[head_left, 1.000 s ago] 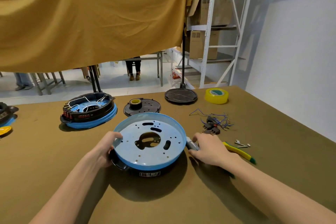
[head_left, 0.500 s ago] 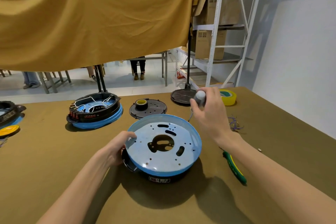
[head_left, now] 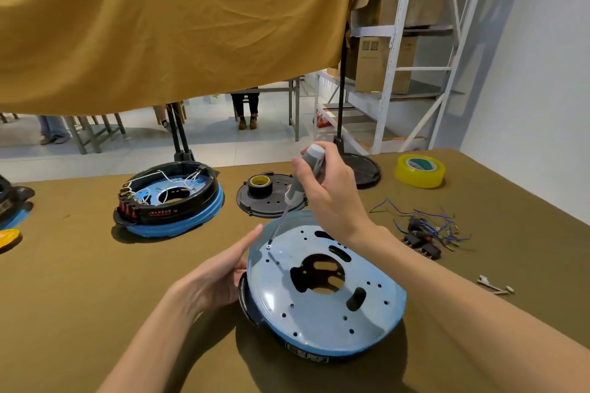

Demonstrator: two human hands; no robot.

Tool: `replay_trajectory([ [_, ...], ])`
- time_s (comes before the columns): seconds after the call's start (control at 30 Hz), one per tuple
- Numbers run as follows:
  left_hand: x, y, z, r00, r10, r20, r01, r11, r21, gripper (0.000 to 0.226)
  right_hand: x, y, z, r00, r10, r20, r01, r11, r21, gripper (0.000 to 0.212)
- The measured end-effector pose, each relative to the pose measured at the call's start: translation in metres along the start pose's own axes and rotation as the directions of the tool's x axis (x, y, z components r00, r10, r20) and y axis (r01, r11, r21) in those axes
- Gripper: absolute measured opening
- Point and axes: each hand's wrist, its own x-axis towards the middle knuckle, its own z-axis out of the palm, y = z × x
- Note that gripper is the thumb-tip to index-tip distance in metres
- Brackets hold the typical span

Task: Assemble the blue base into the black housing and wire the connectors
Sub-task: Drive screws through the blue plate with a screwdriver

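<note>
The blue base (head_left: 322, 319), a round plate with holes and a central cut-out, lies on top of the black housing (head_left: 245, 298), whose rim shows at its left and front. My right hand (head_left: 332, 198) grips a grey-handled screwdriver (head_left: 301, 180) upright, its tip at a screw hole near the plate's far-left edge. My left hand (head_left: 220, 271) rests against the left rim of the base with straight fingers. A bundle of blue wires with black connectors (head_left: 426, 234) lies to the right on the table.
An assembled black-and-blue unit (head_left: 169, 204) with wires stands at the back left. A black disc with a tape roll (head_left: 260, 183) and a yellow tape roll (head_left: 419, 171) lie behind. Small metal parts (head_left: 493, 285) sit at the right. A hanging ochre cloth (head_left: 159, 16) fills the top.
My right hand has lifted the screwdriver from the table and set its tip on the blue base's far-left edge. The view has moved closer; my left hand stays at the rim.
</note>
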Motion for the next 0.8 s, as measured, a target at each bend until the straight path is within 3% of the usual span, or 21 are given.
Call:
replay_trajectory([
  [0.33, 0.003, -0.006, 0.006, 1.0, 0.019, -0.01, -0.018, 0.997, 0.076, 0.065, 0.002, 0.002, 0.003, 0.996, 0.008, 0.09, -0.005, 0.999, -0.035, 0.016],
  [0.5, 0.007, -0.004, 0.003, 0.999, 0.031, 0.005, -0.032, 0.982, 0.188, 0.097, 0.003, -0.002, -0.001, 0.993, 0.019, 0.12, -0.013, 0.999, -0.048, 0.016],
  [0.73, 0.004, 0.001, 0.005, 0.989, 0.02, 0.148, -0.064, 0.951, 0.301, 0.089, 0.019, -0.022, -0.012, 0.956, -0.02, 0.292, 0.073, 0.982, -0.172, 0.026],
  [0.8, 0.001, 0.004, 0.006, 0.984, 0.011, 0.177, -0.071, 0.939, 0.338, 0.098, 0.024, -0.03, -0.018, 0.935, -0.005, 0.355, 0.094, 0.967, -0.235, 0.024],
])
